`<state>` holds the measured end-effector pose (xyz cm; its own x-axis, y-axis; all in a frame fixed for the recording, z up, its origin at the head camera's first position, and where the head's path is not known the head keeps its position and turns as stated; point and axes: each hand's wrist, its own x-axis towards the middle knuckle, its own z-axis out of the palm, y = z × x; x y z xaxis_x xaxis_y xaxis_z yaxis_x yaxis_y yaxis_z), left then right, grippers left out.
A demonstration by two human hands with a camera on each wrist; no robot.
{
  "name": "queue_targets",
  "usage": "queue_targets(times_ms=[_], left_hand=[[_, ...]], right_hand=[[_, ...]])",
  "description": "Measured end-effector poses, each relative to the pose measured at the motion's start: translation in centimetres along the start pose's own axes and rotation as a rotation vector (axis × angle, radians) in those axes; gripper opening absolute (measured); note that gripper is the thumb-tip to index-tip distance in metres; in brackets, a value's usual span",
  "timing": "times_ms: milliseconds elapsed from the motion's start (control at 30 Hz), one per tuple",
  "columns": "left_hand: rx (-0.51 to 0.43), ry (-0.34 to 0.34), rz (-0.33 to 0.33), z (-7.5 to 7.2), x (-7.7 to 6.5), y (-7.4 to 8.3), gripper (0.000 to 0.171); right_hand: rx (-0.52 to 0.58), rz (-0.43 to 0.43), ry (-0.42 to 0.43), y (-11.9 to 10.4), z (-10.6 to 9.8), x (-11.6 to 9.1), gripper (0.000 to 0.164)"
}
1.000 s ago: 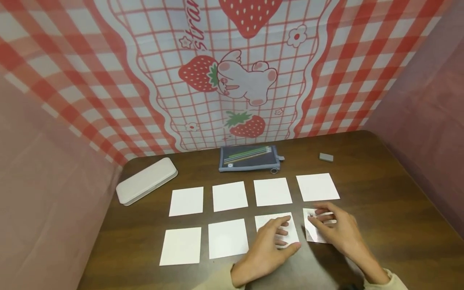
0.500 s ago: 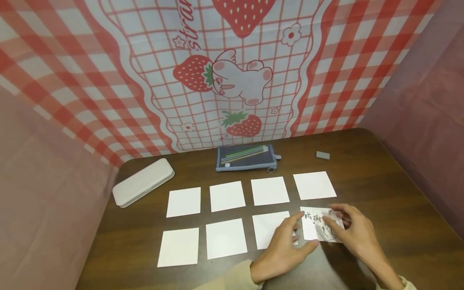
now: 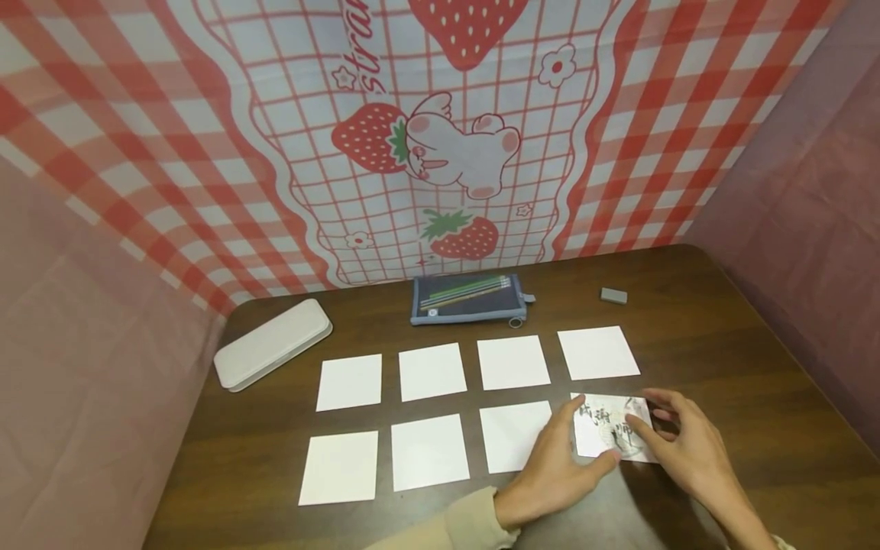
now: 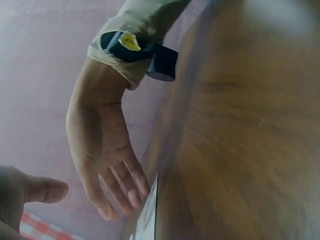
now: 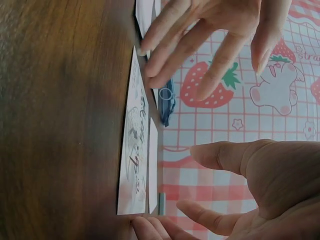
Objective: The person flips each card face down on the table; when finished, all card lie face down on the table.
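Note:
In the head view a card with dark brush-written characters lies flat at the right end of the front row. My left hand reaches to its left edge with the thumb apart from the fingers, covering part of the blank white card beside it. At the printed card's right side is my right hand, its fingers loosely bent by the edge. The right wrist view has the same printed card on the table, with the fingers of both hands at its two ends. Whether the fingertips touch it I cannot tell.
Several blank white cards lie in two rows on the brown table. Behind them are a white case, a blue-edged pencil pouch and a small grey block. A strawberry-print cloth hangs at the back.
My left hand has moved right, from over the neighbouring blank card to the printed card's left edge. My right hand has drawn slightly right, uncovering more of the characters.

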<state>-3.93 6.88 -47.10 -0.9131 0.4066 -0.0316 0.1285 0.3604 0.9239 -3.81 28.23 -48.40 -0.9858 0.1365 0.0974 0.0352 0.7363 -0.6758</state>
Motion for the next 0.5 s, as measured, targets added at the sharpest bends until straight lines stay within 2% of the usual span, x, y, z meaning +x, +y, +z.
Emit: queue_targets(times_ms=[233,500], left_hand=[[-0.077,0.004,-0.095,0.4,0.2,0.9,0.078],[-0.077,0.02,-0.106,0.6,0.1,1.1,0.077]], right_hand=[[0.005,0.066,-0.069,0.3,-0.5,0.0,0.06],[-0.007,0.12,-0.105,0.4,-0.9,0.1,0.062]])
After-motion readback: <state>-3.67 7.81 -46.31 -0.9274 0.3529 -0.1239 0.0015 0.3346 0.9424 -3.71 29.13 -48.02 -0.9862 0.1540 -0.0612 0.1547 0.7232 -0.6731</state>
